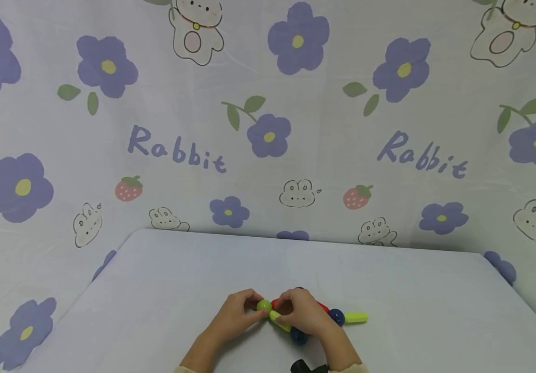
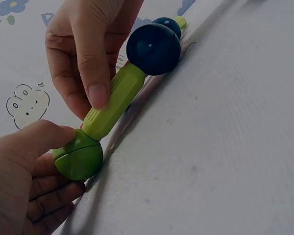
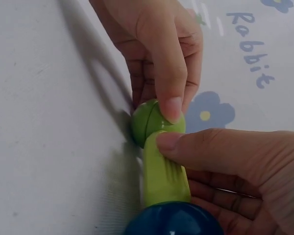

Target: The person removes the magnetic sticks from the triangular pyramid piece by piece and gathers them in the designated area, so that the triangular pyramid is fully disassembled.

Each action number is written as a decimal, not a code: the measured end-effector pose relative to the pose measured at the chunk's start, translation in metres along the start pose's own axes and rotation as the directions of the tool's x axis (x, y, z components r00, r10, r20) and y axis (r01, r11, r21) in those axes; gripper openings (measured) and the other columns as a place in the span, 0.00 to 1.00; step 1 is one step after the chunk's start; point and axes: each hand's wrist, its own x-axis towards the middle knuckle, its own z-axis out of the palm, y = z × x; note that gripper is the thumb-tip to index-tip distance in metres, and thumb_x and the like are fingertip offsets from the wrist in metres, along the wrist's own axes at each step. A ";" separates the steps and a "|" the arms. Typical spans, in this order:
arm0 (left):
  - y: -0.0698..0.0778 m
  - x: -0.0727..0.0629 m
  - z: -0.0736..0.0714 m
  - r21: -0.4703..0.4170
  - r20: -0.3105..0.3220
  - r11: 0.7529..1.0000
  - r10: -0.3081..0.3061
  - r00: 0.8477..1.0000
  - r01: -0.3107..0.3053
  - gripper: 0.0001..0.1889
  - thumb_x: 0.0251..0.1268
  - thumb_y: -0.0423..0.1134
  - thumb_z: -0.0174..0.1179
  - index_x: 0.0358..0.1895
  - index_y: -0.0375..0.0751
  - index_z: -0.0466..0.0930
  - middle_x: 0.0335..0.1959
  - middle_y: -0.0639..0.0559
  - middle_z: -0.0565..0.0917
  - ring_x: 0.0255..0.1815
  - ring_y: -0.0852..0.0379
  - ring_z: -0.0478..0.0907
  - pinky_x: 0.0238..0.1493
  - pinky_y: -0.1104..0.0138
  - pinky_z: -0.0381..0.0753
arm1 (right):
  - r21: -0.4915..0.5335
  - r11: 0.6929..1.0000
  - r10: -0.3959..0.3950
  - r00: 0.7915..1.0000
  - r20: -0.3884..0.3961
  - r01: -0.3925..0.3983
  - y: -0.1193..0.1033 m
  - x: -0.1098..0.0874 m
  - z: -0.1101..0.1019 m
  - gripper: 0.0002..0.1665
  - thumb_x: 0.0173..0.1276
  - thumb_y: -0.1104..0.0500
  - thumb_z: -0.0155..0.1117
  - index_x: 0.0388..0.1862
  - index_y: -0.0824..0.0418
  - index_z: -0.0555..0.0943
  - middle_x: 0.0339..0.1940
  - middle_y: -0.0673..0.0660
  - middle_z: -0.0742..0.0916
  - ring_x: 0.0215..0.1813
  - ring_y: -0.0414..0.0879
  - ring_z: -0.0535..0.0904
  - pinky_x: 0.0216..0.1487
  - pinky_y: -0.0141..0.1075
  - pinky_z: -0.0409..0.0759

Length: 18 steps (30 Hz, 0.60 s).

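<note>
Between thumb and fingers, my left hand (image 1: 235, 314) pinches a green ball (image 2: 78, 159) with a seam line around it. My right hand (image 1: 301, 312) grips a ridged yellow-green rod (image 2: 116, 100), its thumb (image 3: 171, 141) lying along the rod near the green ball. One end of the rod meets the green ball; at the other is a dark blue ball (image 2: 154, 49). Partly hidden behind the right hand in the head view are a red rod (image 1: 323, 306) and another dark blue ball (image 1: 337, 317), from which a second yellow-green rod (image 1: 356, 317) sticks out rightward.
A black object (image 1: 301, 367) lies at the table's near edge, below the right forearm, cut off by the frame. The white table (image 1: 179, 269) runs back to a hanging cloth (image 1: 324, 93) printed with flowers and rabbits.
</note>
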 end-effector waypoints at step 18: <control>-0.003 -0.001 -0.001 -0.017 0.002 1.000 0.003 1.000 -0.003 0.12 0.59 0.45 0.63 0.41 0.43 0.79 0.37 0.55 0.84 0.38 0.65 0.78 0.43 0.71 0.78 | 0.018 1.000 0.005 1.000 0.022 -0.005 -0.003 0.000 0.004 0.09 0.52 0.66 0.71 0.32 0.66 0.81 0.27 0.52 0.83 0.31 0.41 0.76 0.32 0.29 0.77</control>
